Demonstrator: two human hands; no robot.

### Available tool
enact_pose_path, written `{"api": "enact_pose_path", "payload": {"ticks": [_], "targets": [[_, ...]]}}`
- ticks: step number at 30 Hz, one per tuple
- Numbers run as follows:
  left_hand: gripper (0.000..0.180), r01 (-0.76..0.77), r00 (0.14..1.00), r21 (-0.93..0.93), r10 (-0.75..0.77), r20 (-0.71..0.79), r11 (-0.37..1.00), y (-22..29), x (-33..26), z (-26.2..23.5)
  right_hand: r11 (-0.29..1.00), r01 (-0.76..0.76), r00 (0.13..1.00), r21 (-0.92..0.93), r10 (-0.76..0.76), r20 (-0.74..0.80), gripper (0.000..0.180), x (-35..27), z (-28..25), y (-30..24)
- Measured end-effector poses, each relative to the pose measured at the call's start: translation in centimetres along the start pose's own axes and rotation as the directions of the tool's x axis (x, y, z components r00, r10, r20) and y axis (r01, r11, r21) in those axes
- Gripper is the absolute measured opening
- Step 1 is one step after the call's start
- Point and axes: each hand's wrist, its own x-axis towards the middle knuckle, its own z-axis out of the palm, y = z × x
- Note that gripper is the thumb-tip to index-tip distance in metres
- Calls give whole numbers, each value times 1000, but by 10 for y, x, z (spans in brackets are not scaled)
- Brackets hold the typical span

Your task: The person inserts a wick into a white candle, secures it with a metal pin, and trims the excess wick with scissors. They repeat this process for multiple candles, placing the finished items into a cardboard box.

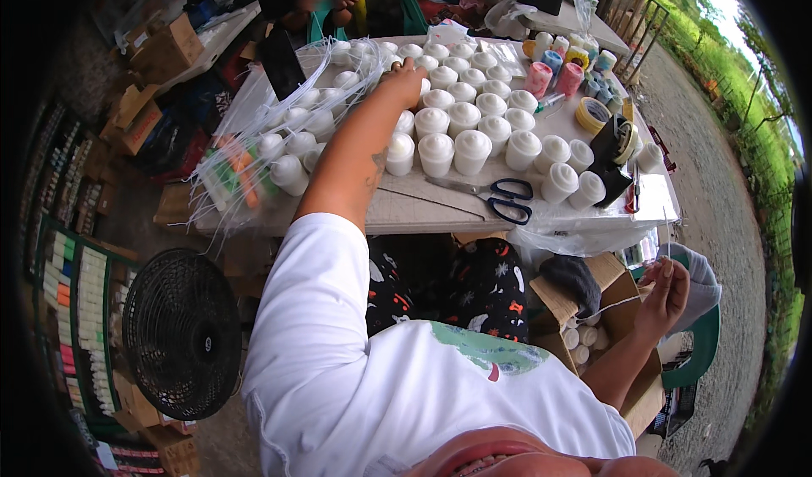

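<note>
We reach our left hand (404,74) far across the table (440,211), its fingers curled down among the white jars (461,117) near the far edge; whether they close on one jar we cannot tell, since the hand's back hides them. The jars stand upright in close rows over the middle of the table, capped in white; a bundle of clear plastic strips (254,130) fans out over more jars on the left side. Our right hand (664,295) is held low at our right, well apart from the table, above an open cardboard box (613,304) that holds a few more white jars; its fingers are pinched together on a thin white string (605,309) that runs down toward the box. Black-handled scissors (499,196) lie flat near the table's front edge, just in front of the jars; rolls of tape (592,115) and a black tape dispenser (611,151) sit at the right end, with pink and blue cups (554,71) behind them. A black fan (182,333) stands on the ground at our left.
</note>
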Motion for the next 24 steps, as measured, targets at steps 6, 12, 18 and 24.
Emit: {"api": "enact_pose_path", "payload": {"ticks": [6,12,18,24], "targets": [[72,-11,1000,61,11,1,998,9,-3,-23,998,-2,999,-60,0,-33,13,-3,-3,0],[70,-105,942,-249,16,-334,963,5,-31,-69,1000,0,1000,-10,0,0,12,-3,2,0],[48,-84,994,-808,-104,-28,-583,29,-138,-62,994,-65,995,83,59,75,12,-11,29,-2],[43,273,962,-738,187,200,-616,61,-273,7,960,-250,897,127,180,403,8,-53,77,-11]]}}
